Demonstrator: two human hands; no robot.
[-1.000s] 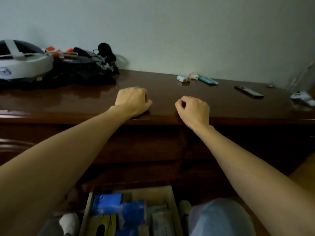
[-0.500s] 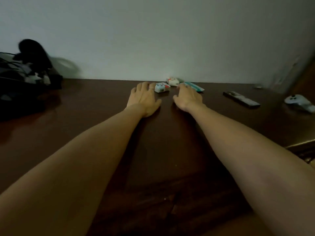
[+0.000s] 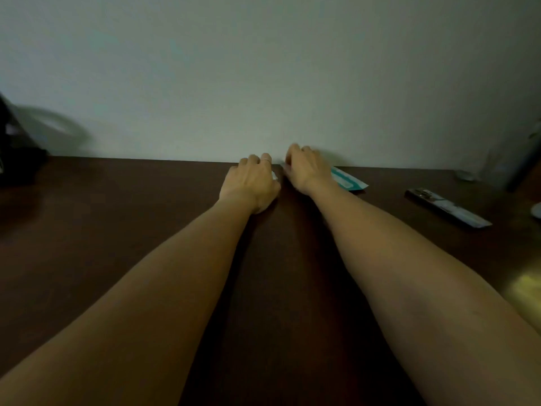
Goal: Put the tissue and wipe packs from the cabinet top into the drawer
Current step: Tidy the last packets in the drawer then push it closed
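Both my hands reach to the back of the dark wooden cabinet top (image 3: 123,230), close to the wall. My left hand (image 3: 251,183) lies curled over a small white tissue pack (image 3: 274,174); only a sliver of the pack shows at the thumb side. My right hand (image 3: 307,168) has its fingers bunched down where a second small pack lay, and that pack is hidden under them. A flat teal wipe pack (image 3: 349,180) pokes out from beneath my right wrist. The drawer is out of view.
A long dark flat packet (image 3: 448,210) lies on the right of the top, with a pale object (image 3: 537,210) at the right edge and a small item (image 3: 465,175) by the wall. Black gear (image 3: 17,165) sits at the far left.
I have leaned in over the cabinet. Both hands slid from the front edge to the back wall and closed over the two small packs that were visible before.
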